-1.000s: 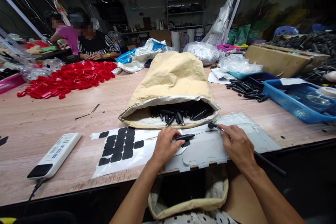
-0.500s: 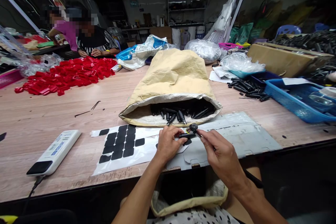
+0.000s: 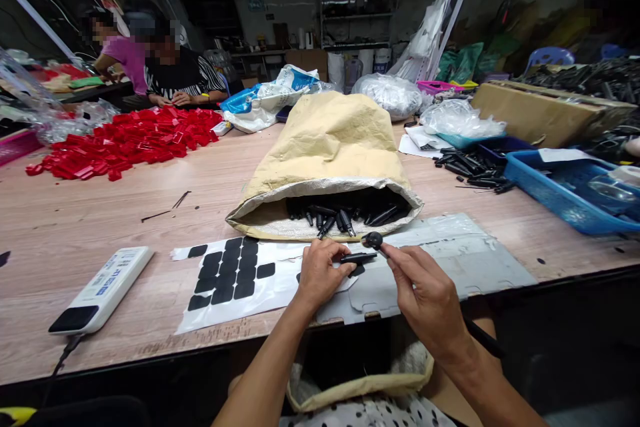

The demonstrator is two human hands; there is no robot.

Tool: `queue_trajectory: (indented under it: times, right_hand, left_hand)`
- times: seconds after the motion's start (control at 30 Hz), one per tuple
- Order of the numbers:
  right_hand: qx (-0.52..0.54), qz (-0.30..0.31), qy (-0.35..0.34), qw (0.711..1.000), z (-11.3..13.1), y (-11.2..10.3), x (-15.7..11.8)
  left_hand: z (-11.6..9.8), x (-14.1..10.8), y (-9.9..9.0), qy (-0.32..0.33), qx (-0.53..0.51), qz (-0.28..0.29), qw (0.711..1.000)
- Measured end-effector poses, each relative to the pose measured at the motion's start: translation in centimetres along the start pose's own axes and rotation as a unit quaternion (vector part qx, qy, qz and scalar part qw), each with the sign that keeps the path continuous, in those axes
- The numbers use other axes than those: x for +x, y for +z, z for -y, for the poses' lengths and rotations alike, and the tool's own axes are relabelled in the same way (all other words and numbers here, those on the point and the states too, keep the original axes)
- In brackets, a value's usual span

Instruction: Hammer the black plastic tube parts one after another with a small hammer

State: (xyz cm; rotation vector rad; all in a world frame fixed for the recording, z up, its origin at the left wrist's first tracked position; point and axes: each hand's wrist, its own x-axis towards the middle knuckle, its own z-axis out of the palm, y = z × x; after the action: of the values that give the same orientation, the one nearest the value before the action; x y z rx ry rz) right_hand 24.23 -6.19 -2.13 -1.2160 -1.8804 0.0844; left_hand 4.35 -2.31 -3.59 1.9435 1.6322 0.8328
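Pinched in my left hand (image 3: 323,273) is a slim black tube (image 3: 360,257), lying low over the grey board (image 3: 425,273) and pointing right. My right hand (image 3: 425,290) is closed round a small hammer; its round black head (image 3: 373,240) is just above the tube's right end, apart from it. The hammer's black grip (image 3: 484,337) sticks out behind my right wrist. In front of both hands lies a yellow woven sack (image 3: 325,153), its mouth facing me, with many black tubular parts (image 3: 345,221) inside, some with metallic tips.
A white sheet of black square stickers (image 3: 230,273) lies left of my hands, beside a white power bank (image 3: 103,290) with a cable. Red parts (image 3: 130,140) are heaped at the far left near two people. A blue basket (image 3: 565,193) and loose black tubes (image 3: 470,170) are at right.
The hammer head has risen a little and shifted right, away from the black tube, as my right hand moved slightly. My left hand has stayed in place.
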Motion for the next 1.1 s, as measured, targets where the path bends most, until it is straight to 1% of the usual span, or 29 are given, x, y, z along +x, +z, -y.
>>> queue_trajectory:
  times: [0.13, 0.2, 0.27, 0.33, 0.43, 0.53, 0.6, 0.8, 0.87, 0.93, 0.97, 1.0, 1.03, 1.1]
  right_hand:
    - [-0.023, 0.038, 0.017, 0.999, -0.2, 0.4, -0.6]
    - [-0.019, 0.024, 0.027, 0.999, -0.7, 0.1, -0.5]
    - [-0.027, -0.002, 0.034, 0.999, -1.7, -0.7, 0.0]
    - [-0.06, -0.016, 0.045, 0.997, -3.3, -1.6, 0.5]
    - [-0.152, -0.014, 0.078, 0.985, -6.5, -2.4, 1.1]
    - [-0.223, 0.003, 0.088, 0.971, -9.2, -2.3, 1.0]
    - [-0.25, 0.007, 0.081, 0.965, -10.2, -1.8, 0.7]
    - [-0.266, -0.007, 0.084, 0.96, -10.7, -1.0, 0.1]
    - [-0.266, -0.005, 0.084, 0.96, -10.8, -1.0, 0.1]
    - [-0.264, -0.004, 0.083, 0.961, -10.9, -1.0, 0.1]
    - [-0.262, -0.004, 0.082, 0.961, -11.0, -1.0, 0.1]
    - [-0.261, -0.004, 0.082, 0.962, -11.0, -1.0, 0.1]
    - [-0.261, -0.004, 0.083, 0.962, -11.0, -1.0, 0.0]
    - [-0.263, -0.005, 0.085, 0.961, -11.0, -1.0, 0.0]
  left_hand:
    - [-0.1, 0.0, 0.0, -0.007, 0.003, -0.003, 1.0]
    - [0.0, 0.0, 0.0, -0.004, 0.003, -0.005, 1.0]
    - [0.1, 0.0, 0.1, -0.002, 0.001, -0.004, 1.0]
    - [0.1, 0.0, 0.0, -0.006, 0.003, 0.001, 1.0]
    - [0.0, 0.0, -0.1, -0.006, 0.004, 0.007, 1.0]
    - [0.0, -0.1, -0.3, 0.001, 0.001, 0.007, 1.0]
    - [0.0, -0.1, -0.3, 0.002, 0.001, 0.008, 1.0]
    - [0.4, 0.0, -0.1, 0.007, 0.01, 0.02, 1.0]
    - [0.0, -0.1, -0.3, 0.012, 0.016, 0.021, 1.0]
    - [-0.9, -1.0, -1.0, 0.036, 0.021, 0.024, 0.999]
    - [-1.5, -1.8, -1.3, 0.053, 0.016, 0.034, 0.998]
    - [-2.2, -2.8, -1.7, 0.069, 0.001, 0.057, 0.996]
    - [-2.8, -4.0, -2.0, 0.082, -0.02, 0.091, 0.992]
    - [-3.6, -6.7, -2.1, 0.087, -0.062, 0.178, 0.978]
